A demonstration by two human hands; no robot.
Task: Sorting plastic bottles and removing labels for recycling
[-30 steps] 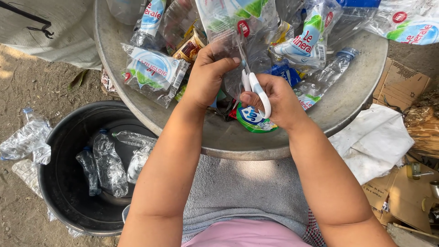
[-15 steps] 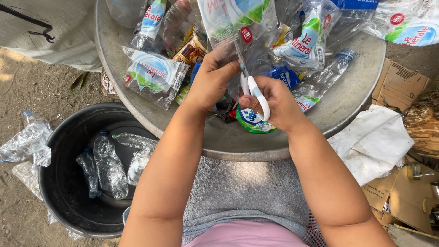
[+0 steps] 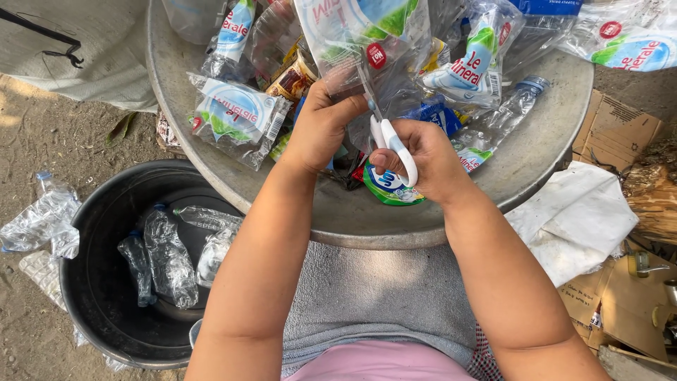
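Over a wide metal basin (image 3: 536, 169) of crushed bottles, a clear plastic bottle (image 3: 360, 42) was gripped by the curled left hand (image 3: 321, 127), while white-handled scissors (image 3: 388, 141) were clasped in the right hand (image 3: 423, 159), blades at its label.

one scissors (image 3: 390, 144), one basin (image 3: 536, 148), one bucket (image 3: 92, 296).

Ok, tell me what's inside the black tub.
The black tub holds a few crushed clear bottles, labels stripped. The left arm covers its right edge, so anything there is hidden.
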